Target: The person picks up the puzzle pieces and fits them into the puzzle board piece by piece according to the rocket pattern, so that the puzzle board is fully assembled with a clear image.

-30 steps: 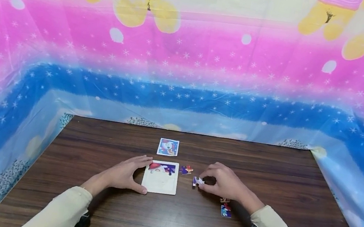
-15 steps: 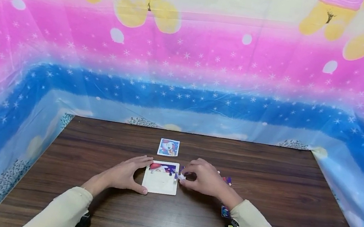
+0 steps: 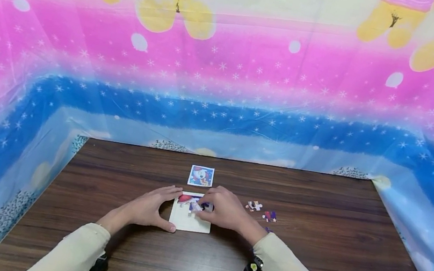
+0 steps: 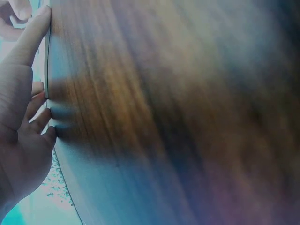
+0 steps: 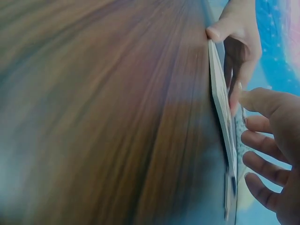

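A square white puzzle tray [image 3: 185,223] lies on the dark wood table, with printed pieces fitted along its far side, part of a red hat among them. My left hand [image 3: 146,205] holds the tray at its left side, thumb at the near corner and fingers at the far one. Over the tray, my right hand [image 3: 224,208] pinches a light and purple jigsaw piece [image 3: 195,207] between thumb and forefinger. In the right wrist view that piece [image 5: 242,105] is seen edge-on, above the tray's surface, with the other fingers loosely bent. The right hand covers the tray's upper right part.
Behind the tray lies a small picture card [image 3: 201,176]. Loose jigsaw pieces, one pale [image 3: 254,206] and one red and purple [image 3: 270,216], lie right of the right hand. A patterned cloth [image 3: 220,117] hangs beyond the table's far edge.
My right hand has moved left from the loose pieces to over the tray, carrying the pinched jigsaw piece. My left hand has stayed on the tray.
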Demonstrator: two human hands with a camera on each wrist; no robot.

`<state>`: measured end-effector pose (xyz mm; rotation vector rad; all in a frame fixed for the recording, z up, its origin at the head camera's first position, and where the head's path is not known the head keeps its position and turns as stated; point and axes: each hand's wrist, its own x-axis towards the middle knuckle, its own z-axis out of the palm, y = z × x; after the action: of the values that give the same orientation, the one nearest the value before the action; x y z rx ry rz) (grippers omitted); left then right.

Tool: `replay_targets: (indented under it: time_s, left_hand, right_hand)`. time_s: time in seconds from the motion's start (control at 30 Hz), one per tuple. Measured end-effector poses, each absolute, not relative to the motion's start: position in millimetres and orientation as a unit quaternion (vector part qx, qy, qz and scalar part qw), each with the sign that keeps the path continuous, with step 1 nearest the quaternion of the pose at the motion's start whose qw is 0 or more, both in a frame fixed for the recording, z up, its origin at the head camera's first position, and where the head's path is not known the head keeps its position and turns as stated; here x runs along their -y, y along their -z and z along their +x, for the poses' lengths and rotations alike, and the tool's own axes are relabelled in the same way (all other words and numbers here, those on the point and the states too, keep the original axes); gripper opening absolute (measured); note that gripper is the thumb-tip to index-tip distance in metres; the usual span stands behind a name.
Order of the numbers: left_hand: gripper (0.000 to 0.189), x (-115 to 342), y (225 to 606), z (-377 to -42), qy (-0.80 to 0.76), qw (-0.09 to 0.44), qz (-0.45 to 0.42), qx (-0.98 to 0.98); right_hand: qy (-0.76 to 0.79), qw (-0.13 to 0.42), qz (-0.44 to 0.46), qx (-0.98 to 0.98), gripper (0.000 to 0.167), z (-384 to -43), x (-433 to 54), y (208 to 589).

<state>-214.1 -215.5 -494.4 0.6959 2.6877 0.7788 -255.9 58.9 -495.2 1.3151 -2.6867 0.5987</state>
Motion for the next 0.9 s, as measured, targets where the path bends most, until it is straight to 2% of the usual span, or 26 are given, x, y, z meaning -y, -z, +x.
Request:
replay_targets:
  time_s: [0.3, 0.9]
  left_hand:
    - [0.107, 216, 494, -214, -0.271, 0.125, 0.245, -0.923]
    - [0.107, 216, 495, -215, -0.269, 0.126, 0.248, -0.922]
  right_hand:
    - [-0.193, 0.034, 0.439, 0.877, 0.025, -258, -36, 498]
    - [-0.167, 0.021, 0.436, 0.884, 0.031, -260, -20, 500]
